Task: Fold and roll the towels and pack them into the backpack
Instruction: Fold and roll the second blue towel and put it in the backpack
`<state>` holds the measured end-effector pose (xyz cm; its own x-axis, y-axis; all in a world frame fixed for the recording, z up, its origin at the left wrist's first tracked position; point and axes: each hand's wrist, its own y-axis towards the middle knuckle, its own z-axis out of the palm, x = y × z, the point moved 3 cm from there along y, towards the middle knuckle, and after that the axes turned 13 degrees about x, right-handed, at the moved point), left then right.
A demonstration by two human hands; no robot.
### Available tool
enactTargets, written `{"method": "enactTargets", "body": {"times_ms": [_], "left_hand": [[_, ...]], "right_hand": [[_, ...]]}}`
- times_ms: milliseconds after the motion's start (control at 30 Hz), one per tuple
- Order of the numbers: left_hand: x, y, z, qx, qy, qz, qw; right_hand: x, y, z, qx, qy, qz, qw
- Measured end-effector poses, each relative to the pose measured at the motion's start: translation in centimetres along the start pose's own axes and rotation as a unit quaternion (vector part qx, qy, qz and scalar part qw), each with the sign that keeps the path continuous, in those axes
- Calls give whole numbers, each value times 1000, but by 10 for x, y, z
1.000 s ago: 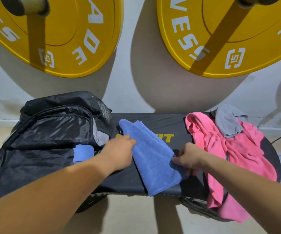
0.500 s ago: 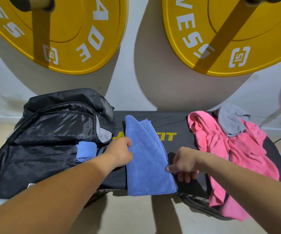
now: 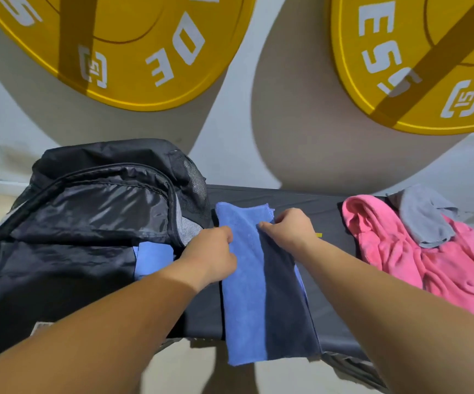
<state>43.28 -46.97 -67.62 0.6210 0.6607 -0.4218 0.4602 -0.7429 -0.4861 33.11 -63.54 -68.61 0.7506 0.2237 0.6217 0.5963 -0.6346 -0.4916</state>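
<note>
A blue towel (image 3: 244,297), folded into a long strip, lies across the black bench (image 3: 326,211), its near end hanging over the front edge. My left hand (image 3: 211,253) rests with curled fingers on the strip's left edge. My right hand (image 3: 288,227) pinches the towel's right edge near its far end. The open black backpack (image 3: 88,223) lies at the left with a rolled blue towel (image 3: 152,258) inside. A pink towel (image 3: 417,251) and a grey towel (image 3: 426,217) are heaped at the right.
Two yellow weight plates (image 3: 133,52) hang against the white wall behind the bench. Beige floor shows below the bench's front edge.
Both hands slid away from me along the blue towel toward its far end. The towel now lies straight across the bench, narrower than before. The camera moved closer.
</note>
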Motion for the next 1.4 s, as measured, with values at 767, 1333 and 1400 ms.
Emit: {"method": "enactTargets", "body": {"times_ms": [767,1333,1400], "left_hand": [[-27,-39,20,23,150,214,965],[-13,-69,57,57,360,246,898],[-20,-68,60,44,376,240,894]], "right_hand": [[-17,-52,-31,-28,-157,-160,974],[-84,-123,35,80,-253,-233,936],[-78,-120,35,70,-296,-224,926]]}}
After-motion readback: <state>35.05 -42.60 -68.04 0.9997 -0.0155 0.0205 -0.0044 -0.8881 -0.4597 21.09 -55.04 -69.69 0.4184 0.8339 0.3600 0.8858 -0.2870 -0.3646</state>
